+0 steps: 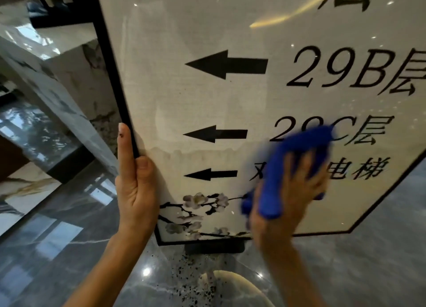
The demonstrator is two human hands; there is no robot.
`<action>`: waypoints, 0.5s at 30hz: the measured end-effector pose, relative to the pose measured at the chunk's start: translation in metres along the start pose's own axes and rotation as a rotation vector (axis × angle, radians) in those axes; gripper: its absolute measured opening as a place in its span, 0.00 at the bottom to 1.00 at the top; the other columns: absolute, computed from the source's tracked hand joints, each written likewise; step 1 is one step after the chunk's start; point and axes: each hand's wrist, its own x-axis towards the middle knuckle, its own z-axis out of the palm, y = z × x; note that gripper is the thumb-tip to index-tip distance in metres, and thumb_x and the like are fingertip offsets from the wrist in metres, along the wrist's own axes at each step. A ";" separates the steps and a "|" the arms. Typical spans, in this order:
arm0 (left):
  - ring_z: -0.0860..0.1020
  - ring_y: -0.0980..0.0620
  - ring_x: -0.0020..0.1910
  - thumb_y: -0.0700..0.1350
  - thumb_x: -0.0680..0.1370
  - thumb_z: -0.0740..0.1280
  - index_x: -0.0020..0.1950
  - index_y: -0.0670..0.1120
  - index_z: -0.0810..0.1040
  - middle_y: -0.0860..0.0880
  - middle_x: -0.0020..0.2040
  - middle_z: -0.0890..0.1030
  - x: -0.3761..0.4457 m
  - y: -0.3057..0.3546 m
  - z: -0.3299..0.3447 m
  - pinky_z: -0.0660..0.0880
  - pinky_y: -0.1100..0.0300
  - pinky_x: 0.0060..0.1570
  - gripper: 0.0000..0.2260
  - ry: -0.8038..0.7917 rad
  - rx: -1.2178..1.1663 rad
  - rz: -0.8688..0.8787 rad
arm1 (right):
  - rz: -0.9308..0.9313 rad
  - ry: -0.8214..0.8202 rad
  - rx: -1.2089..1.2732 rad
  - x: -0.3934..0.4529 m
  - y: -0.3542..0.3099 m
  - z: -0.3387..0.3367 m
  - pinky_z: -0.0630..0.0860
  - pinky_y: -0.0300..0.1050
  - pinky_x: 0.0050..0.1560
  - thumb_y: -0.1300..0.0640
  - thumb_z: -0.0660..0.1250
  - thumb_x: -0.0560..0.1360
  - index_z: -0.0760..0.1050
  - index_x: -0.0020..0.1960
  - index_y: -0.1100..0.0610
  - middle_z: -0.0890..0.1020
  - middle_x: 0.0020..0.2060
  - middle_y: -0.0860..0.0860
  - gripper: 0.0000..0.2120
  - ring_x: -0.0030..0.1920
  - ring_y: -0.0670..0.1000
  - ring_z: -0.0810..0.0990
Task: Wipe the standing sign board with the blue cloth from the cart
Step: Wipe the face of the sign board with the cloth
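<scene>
The standing sign board (207,104) fills most of the view: a cream glass-fronted panel in a thin black frame, printed with black arrows, floor numbers and a flower branch at the bottom. My left hand (136,180) grips its left frame edge, the forefinger lying along the frame and the thumb on the front. My right hand (292,187) presses a bunched blue cloth (297,166) flat against the lower right of the panel, covering part of the lettering. Hand and cloth are motion-blurred. A damp streak line crosses the panel near mid-height.
The board's dark foot (214,246) rests on a glossy grey marble floor (345,272). A white veined marble wall or pillar (76,60) stands behind the left edge. Reflective glass panels (34,131) run along the far left.
</scene>
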 end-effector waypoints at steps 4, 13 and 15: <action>0.59 0.75 0.70 0.40 0.85 0.50 0.77 0.43 0.49 0.74 0.74 0.55 0.002 0.000 -0.002 0.59 0.79 0.63 0.21 0.016 -0.048 -0.060 | -0.436 -0.147 -0.201 -0.076 -0.048 0.053 0.36 0.63 0.78 0.39 0.68 0.69 0.48 0.81 0.47 0.46 0.82 0.45 0.48 0.81 0.59 0.42; 0.59 0.67 0.74 0.54 0.85 0.52 0.77 0.67 0.50 0.73 0.75 0.56 0.004 -0.001 -0.003 0.60 0.71 0.69 0.22 0.035 -0.141 -0.125 | -0.826 -0.221 -0.288 -0.101 0.031 0.032 0.44 0.52 0.80 0.49 0.67 0.75 0.54 0.80 0.47 0.53 0.81 0.42 0.37 0.80 0.50 0.53; 0.60 0.70 0.72 0.52 0.85 0.52 0.78 0.63 0.50 0.73 0.74 0.57 0.003 0.001 -0.001 0.61 0.74 0.67 0.22 0.035 -0.154 -0.112 | -0.741 -0.194 -0.312 -0.079 0.071 -0.002 0.44 0.53 0.80 0.44 0.74 0.70 0.53 0.80 0.47 0.54 0.80 0.42 0.45 0.80 0.50 0.53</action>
